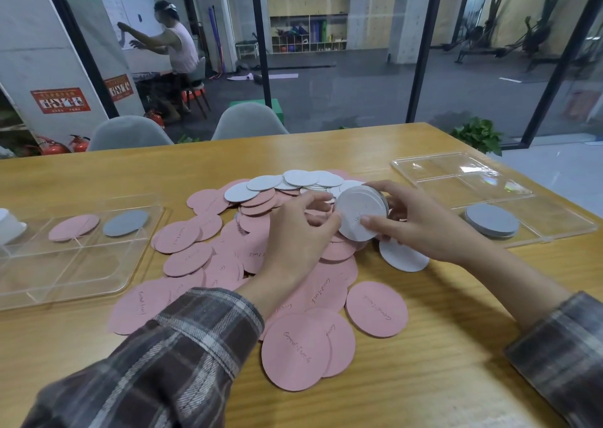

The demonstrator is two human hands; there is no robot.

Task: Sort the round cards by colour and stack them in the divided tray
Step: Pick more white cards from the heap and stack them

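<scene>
Your right hand [421, 222] and left hand [298, 228] both grip a small stack of white cards [360, 213], held on edge above the pink card pile [261, 264] mid-worktop [440, 362]. Right divided tray [554, 218] holds a grey card stack [492, 220] (near compartment). Left tray [65, 271]: one pink card [73, 227], one grey card [125, 222], in adjoining compartments.

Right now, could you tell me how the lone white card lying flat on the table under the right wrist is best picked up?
Take the white card by its near right rim, coming in low from the bare table side. It lies flat and thin, so a top pinch likely fails; its far left rim is tucked beside the pink pile. Sliding a fingertip under the free rim, or dragging it clear first, should work. The right hand hovers above it.
</scene>
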